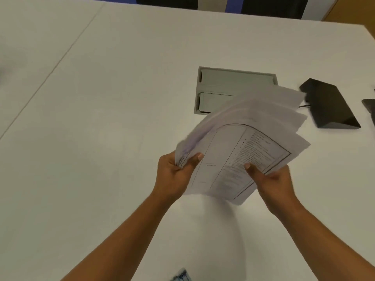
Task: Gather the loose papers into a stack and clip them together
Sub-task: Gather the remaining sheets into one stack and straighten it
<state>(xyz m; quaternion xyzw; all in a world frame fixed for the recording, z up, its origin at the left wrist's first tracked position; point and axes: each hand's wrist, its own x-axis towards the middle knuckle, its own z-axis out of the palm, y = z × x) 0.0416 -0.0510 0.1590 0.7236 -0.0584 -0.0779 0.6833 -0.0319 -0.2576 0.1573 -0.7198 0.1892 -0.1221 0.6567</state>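
Papers: fanned, uneven sheaf held up over the white table, right of its centre, top sheet printed. Behind them, a grey recessed panel set in the tabletop. Black wedge-shaped device near the right edge. Left hand and right hand each clamp the sheaf's near corners, thumbs on top. Small blurred blue-white item at the near edge, possibly a clip.

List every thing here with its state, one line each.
papers: held above the table, fanned, edges uneven, no clip visible.
left hand: holds the papers' left edge, thumb on top.
right hand: holds their right edge, thumb on top.
grey hatch: both flaps shut, partly behind papers.
black wedge: resting on the table.
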